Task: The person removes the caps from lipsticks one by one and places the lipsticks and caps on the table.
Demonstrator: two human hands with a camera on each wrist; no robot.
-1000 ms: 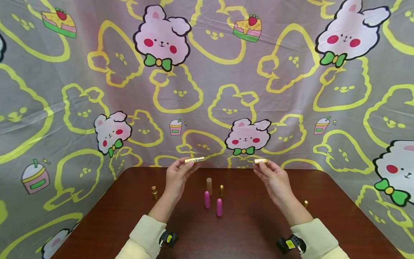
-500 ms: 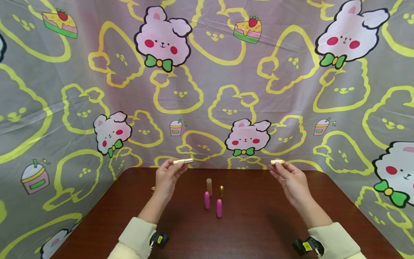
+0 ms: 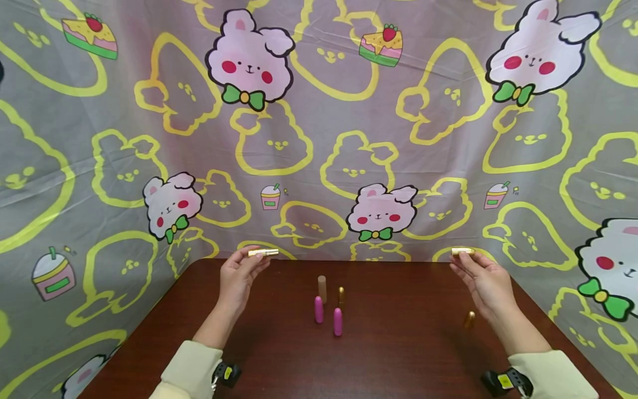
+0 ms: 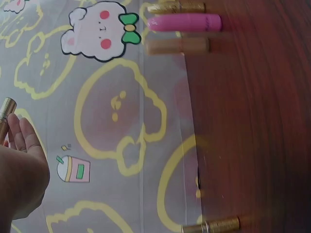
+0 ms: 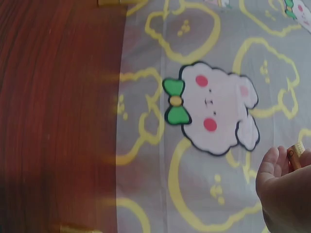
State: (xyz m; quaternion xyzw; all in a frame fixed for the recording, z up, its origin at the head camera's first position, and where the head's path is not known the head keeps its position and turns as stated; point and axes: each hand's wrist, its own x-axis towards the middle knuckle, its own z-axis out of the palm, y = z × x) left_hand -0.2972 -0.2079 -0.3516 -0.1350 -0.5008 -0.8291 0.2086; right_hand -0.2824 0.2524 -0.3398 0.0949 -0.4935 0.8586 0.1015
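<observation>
My left hand [image 3: 236,282] pinches a gold lipstick tube [image 3: 264,252] lying sideways between thumb and fingers, its silvery inner end pointing right. On the other side, my right hand [image 3: 487,284] pinches a short gold lipstick cap [image 3: 461,251]. Both are raised above the far edge of the table and wide apart. The left wrist view catches the gold tube [image 4: 7,109] at the fingertips, partly cut off by the frame. Part of the gold cap [image 5: 295,154] shows past my fingers in the right wrist view.
Mid-table stand two pink tubes [image 3: 319,310], a tan tube [image 3: 322,289] and a gold one [image 3: 341,297]. Another gold tube [image 3: 469,320] stands beside my right forearm. A gold tube [image 4: 211,226] at the left shows in the left wrist view. A patterned curtain [image 3: 319,111] hangs behind the brown table [image 3: 389,354].
My hands have moved steadily apart, the left one leftward with the lipstick tube, the right one rightward with the cap. The left forearm now hides the gold tube at the left.
</observation>
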